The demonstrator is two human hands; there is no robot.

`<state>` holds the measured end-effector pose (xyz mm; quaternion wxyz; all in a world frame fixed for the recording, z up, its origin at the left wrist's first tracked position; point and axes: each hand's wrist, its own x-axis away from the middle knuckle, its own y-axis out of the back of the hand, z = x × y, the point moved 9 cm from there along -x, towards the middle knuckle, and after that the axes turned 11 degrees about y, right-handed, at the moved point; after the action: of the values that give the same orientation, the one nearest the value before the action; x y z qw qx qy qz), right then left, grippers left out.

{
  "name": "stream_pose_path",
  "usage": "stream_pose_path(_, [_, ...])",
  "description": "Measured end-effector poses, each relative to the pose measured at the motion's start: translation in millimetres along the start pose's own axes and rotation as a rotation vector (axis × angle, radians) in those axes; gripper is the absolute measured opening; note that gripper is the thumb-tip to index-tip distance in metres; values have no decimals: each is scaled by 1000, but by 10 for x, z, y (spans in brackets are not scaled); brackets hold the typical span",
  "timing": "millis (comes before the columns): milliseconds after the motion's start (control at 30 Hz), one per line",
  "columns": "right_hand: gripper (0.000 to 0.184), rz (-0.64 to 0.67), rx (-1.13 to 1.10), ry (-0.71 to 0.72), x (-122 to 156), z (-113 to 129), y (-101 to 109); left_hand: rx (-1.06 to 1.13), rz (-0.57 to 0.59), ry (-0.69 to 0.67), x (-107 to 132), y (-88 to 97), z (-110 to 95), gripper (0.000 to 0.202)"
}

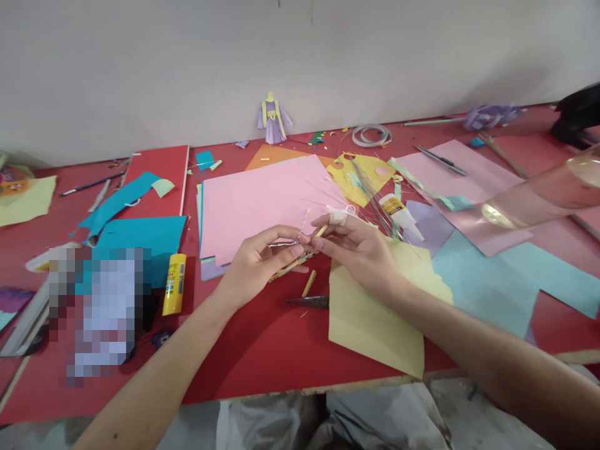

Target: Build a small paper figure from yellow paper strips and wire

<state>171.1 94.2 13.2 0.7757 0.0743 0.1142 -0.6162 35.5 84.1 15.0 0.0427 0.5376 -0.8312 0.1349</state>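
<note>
Left hand point(253, 259): thumb and finger pinched narrowly on a twisted wire point(304, 224), centre of the frame.
Right hand point(360, 250): pinching a small yellow piece point(321, 231) — just beside the wire.
Good handling: best to hold the wire firmly near the fingertips and guide the piece lightly — thin wire probably bends easily.
Below centre: a dark pointed blade point(309, 302); wrists should stay clear.

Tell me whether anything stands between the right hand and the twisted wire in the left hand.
Nothing visible does: the right hand, pinching a small yellow piece, is close beside the twisted wire in the left hand. The dark pointed blade lies nearer the person, out of the way.
</note>
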Motion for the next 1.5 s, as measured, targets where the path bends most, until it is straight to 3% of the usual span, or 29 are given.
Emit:
stream_pose_path(333, [18,-96,181,190,22,149,87,-268,-140,-111,37,64,-131,11])
stream_pose_path(667, [31,123,127,29,32,56,-116,-311,-276,-127,66,165,-173,16])
stream_pose_path(1267, [42,228,151,8,70,-26,-201,-253,-208,-78,43,102,-48,20])
stream_pose_path(1500, [30,228,231,13,75,-35,-194,-354,-160,-137,13,37,-65,16])
